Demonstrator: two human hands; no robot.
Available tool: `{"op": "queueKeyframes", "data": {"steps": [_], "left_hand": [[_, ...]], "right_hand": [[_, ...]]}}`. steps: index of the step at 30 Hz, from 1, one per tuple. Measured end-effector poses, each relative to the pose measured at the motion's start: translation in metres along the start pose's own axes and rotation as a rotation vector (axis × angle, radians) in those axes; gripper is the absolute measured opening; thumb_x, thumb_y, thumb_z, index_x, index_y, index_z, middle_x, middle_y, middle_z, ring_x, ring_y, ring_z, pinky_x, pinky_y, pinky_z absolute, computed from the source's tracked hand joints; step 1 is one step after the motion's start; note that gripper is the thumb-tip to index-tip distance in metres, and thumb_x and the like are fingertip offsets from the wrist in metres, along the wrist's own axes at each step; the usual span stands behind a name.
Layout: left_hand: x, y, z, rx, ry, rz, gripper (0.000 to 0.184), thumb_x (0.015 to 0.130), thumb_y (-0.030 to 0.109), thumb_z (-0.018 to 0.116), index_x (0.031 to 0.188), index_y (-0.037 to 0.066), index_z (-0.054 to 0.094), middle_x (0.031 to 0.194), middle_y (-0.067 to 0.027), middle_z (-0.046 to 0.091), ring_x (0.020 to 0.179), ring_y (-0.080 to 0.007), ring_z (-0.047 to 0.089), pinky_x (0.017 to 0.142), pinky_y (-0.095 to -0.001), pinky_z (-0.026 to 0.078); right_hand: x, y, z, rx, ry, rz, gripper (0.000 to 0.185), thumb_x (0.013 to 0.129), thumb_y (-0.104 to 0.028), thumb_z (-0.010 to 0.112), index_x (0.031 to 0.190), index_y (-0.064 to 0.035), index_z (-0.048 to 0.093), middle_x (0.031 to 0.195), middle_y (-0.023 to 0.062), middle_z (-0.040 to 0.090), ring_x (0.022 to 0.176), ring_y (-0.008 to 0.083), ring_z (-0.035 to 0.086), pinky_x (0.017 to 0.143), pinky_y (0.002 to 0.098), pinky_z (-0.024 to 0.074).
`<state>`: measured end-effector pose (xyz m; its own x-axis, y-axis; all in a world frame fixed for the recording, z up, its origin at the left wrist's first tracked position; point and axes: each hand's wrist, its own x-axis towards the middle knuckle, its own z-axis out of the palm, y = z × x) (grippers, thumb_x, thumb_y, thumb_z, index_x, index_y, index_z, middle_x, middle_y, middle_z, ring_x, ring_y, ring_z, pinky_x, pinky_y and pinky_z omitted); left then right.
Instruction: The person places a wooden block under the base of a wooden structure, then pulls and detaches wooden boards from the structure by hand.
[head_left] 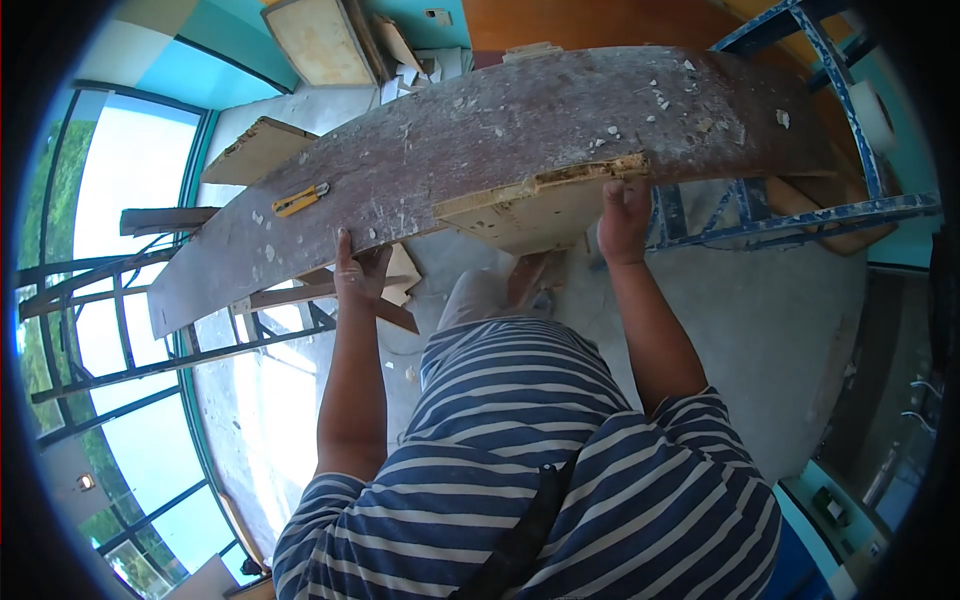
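Note:
A long, dusty brown plank (450,125), strewn with pale chips, spans the view in front of me. My left hand (358,272) grips its near edge, one digit on top and the other fingers partly hidden below. My right hand (625,222) holds a pale piece of board (530,212) with a rough, broken upper edge. The thumb rests at that edge, while the remaining fingers are mostly out of sight behind the board. This piece stands tilted against the plank's near side. A yellow utility knife (300,199) lies on the plank, left of centre.
Blue, paint-spattered metal trestle (800,220) supports the plank at right; a dark metal frame (110,375) stands at left by the windows. Another board offcut (258,150) juts beyond the far edge. Wood scraps (400,275) show below, above the concrete floor (740,330).

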<state>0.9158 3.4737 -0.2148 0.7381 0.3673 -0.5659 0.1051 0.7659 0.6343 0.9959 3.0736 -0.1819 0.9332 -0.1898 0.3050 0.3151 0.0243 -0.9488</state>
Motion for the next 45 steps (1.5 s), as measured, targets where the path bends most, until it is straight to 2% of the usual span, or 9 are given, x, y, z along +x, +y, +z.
{"op": "queueKeyframes", "data": {"steps": [10, 12, 15, 21, 27, 32, 35, 40, 45], "left_hand": [[-0.004, 0.0, 0.002, 0.014, 0.016, 0.016, 0.047, 0.084, 0.038, 0.068, 0.118, 0.009, 0.055, 0.113, -0.0106, 0.062, 0.106, -0.0282, 0.058, 0.097, -0.0456, 0.045], [-0.004, 0.001, 0.004, -0.001, -0.01, 0.013, 0.051, 0.084, 0.039, 0.068, 0.123, 0.01, 0.051, 0.118, -0.0108, 0.059, 0.11, -0.0291, 0.055, 0.098, -0.0486, 0.042], [-0.009, -0.001, 0.011, -0.031, -0.077, 0.034, 0.047, 0.085, 0.036, 0.067, 0.121, 0.009, 0.053, 0.118, -0.0113, 0.059, 0.113, -0.0283, 0.054, 0.102, -0.0452, 0.041], [-0.006, -0.001, 0.006, -0.028, -0.013, 0.034, 0.049, 0.086, 0.035, 0.067, 0.123, 0.008, 0.051, 0.121, -0.012, 0.057, 0.114, -0.0282, 0.053, 0.102, -0.0487, 0.039], [-0.007, 0.0, 0.008, -0.015, 0.119, 0.031, 0.053, 0.086, 0.038, 0.066, 0.121, 0.0, 0.05, 0.115, -0.0168, 0.058, 0.104, -0.0331, 0.058, 0.09, -0.0489, 0.051], [-0.013, 0.006, 0.007, -0.008, 0.103, -0.016, 0.047, 0.084, 0.038, 0.07, 0.114, 0.006, 0.056, 0.108, -0.0112, 0.063, 0.099, -0.0285, 0.062, 0.087, -0.0444, 0.053], [0.0, -0.001, -0.006, -0.004, 0.078, -0.003, 0.049, 0.084, 0.038, 0.069, 0.113, 0.001, 0.056, 0.107, -0.0128, 0.062, 0.099, -0.0262, 0.063, 0.085, -0.0412, 0.055], [0.002, -0.004, -0.008, 0.103, 0.118, 0.114, 0.059, 0.086, 0.037, 0.068, 0.117, -0.009, 0.047, 0.108, -0.0173, 0.06, 0.093, -0.0243, 0.065, 0.078, -0.0388, 0.058], [0.021, -0.026, -0.017, 0.186, 0.207, 0.254, 0.068, 0.083, 0.042, 0.069, 0.118, -0.011, 0.046, 0.109, -0.0188, 0.061, 0.091, -0.0224, 0.064, 0.078, -0.0353, 0.054]], "right_hand": [[0.001, -0.005, 0.003, 0.025, 0.008, -0.003, 0.074, 0.087, -0.055, 0.058, 0.13, 0.0033, 0.042, 0.121, 0.0135, 0.054, 0.111, 0.0226, 0.051, 0.098, 0.0354, 0.0378], [0.0, -0.006, 0.005, -0.032, 0.048, -0.029, 0.074, 0.087, -0.056, 0.058, 0.13, 0.0026, 0.042, 0.121, 0.0133, 0.053, 0.111, 0.0228, 0.051, 0.098, 0.0358, 0.0376], [0.003, -0.007, 0.003, -0.086, 0.019, -0.028, 0.074, 0.088, -0.058, 0.054, 0.13, 0.0016, 0.043, 0.121, 0.0135, 0.053, 0.111, 0.0232, 0.051, 0.098, 0.0365, 0.0374], [0.003, 0.01, -0.007, -0.311, 0.006, -0.093, 0.069, 0.091, -0.06, 0.047, 0.125, 0.0008, 0.045, 0.117, 0.0134, 0.053, 0.11, 0.0237, 0.05, 0.098, 0.0377, 0.0371], [0.0, 0.027, -0.017, -0.328, -0.015, -0.097, 0.065, 0.095, -0.057, 0.04, 0.122, 0.0017, 0.045, 0.118, 0.0127, 0.05, 0.11, 0.0227, 0.048, 0.1, 0.0386, 0.0349], [0.005, 0.042, -0.028, -0.092, -0.009, 0.034, 0.072, 0.094, -0.062, 0.036, 0.132, -0.0012, 0.038, 0.129, 0.0137, 0.045, 0.12, 0.0251, 0.044, 0.105, 0.0406, 0.0319], [0.012, 0.046, -0.042, -0.027, 0.023, 0.131, 0.076, 0.092, -0.063, 0.039, 0.137, -0.0032, 0.03, 0.134, 0.0138, 0.042, 0.126, 0.026, 0.04, 0.108, 0.0426, 0.0298], [0.021, 0.043, -0.044, 0.008, 0.073, 0.213, 0.08, 0.093, -0.065, 0.032, 0.132, 0.0043, 0.038, 0.135, 0.0164, 0.045, 0.126, 0.0285, 0.042, 0.109, 0.0427, 0.0283], [0.016, 0.027, -0.04, 0.039, -0.073, 0.239, 0.078, 0.094, -0.064, 0.03, 0.134, 0.0018, 0.038, 0.135, 0.016, 0.045, 0.127, 0.0281, 0.04, 0.11, 0.0434, 0.0269]]}}
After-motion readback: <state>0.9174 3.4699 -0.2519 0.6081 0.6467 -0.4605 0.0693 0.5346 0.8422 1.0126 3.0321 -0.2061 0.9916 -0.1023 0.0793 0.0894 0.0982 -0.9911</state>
